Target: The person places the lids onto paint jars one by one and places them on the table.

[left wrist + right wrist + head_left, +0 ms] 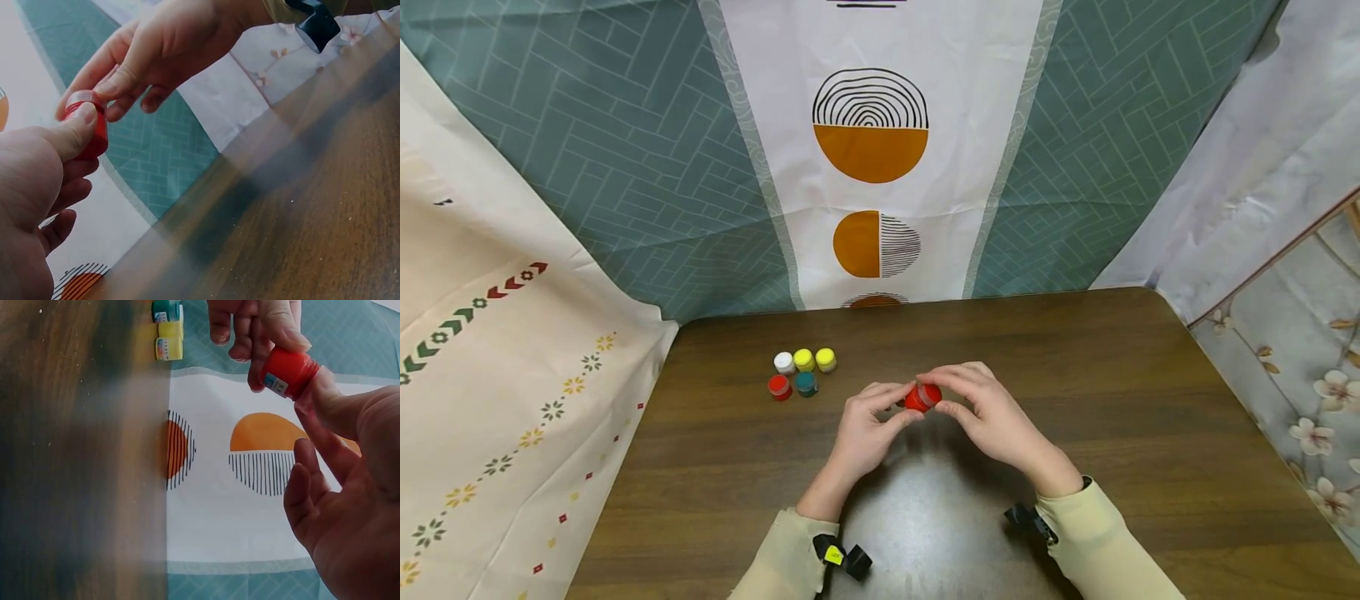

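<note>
Between both hands, raised over the table, is a small red paint jar (pixel 917 398) with a label (pixel 275 384) on its side. My left hand (pixel 867 432) pinches the jar's red body between thumb and fingers. From the other side my right hand (pixel 992 417) pinches the jar's lid (pixel 83 97), which looks see-through with a red tint. Screw threads show at the jar's neck in the right wrist view. Whether the lid still touches the neck, I cannot tell, since the right thumb partly hides it.
Left of the hands, a group of small jars stands on the brown wooden table (pixel 722 467): a white jar (pixel 784 363), two yellow jars (pixel 804 360), a red jar (pixel 779 387) and a teal jar (pixel 806 384). Patterned cloth (pixel 647 167) hangs behind the table.
</note>
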### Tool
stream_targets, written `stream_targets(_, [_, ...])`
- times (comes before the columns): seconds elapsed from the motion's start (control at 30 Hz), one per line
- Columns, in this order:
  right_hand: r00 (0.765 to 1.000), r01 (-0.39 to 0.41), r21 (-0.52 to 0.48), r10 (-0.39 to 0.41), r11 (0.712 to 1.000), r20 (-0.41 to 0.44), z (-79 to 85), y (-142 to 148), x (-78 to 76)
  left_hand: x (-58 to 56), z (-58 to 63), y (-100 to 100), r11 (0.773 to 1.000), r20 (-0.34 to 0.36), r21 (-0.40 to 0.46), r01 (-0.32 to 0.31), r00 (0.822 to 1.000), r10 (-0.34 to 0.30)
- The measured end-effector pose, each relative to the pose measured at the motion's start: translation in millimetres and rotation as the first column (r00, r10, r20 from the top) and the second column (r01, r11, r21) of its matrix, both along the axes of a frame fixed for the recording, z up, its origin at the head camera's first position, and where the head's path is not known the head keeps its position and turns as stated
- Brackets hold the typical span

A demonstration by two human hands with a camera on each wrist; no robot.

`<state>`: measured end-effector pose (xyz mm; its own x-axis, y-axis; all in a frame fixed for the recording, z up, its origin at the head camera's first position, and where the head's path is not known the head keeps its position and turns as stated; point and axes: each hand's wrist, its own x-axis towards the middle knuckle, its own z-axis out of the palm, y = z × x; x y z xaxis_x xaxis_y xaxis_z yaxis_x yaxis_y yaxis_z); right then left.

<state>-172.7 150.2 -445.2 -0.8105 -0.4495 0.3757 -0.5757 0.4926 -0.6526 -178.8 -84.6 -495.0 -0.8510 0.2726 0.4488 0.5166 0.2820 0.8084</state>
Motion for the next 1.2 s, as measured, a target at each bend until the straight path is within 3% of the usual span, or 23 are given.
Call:
stream_targets(0.37, [0.996, 0.034, 0.12, -0.023, 0.992, -0.088, 2.7, -1.1, 1.5, 1.6, 1.0, -0.2, 1.0, 0.007, -0.007, -0.008, 1.0, 0.008])
stream_targets(0.8, [0.994, 0.083, 0.161, -0.071, 0.983, -0.083, 2.5, -0.7, 2.4, 2.7, 3.0, 0.1, 1.0, 0.027, 0.001, 0.001, 1.0, -0.001])
stream_targets(1.2, [0.974, 0.219, 0.26, -0.196, 0.94, -0.111, 3.2, -2.9, 4.9, 3.8, 1.4, 3.3, 1.0, 0.017, -0.022, 0.011, 1.0, -0.011])
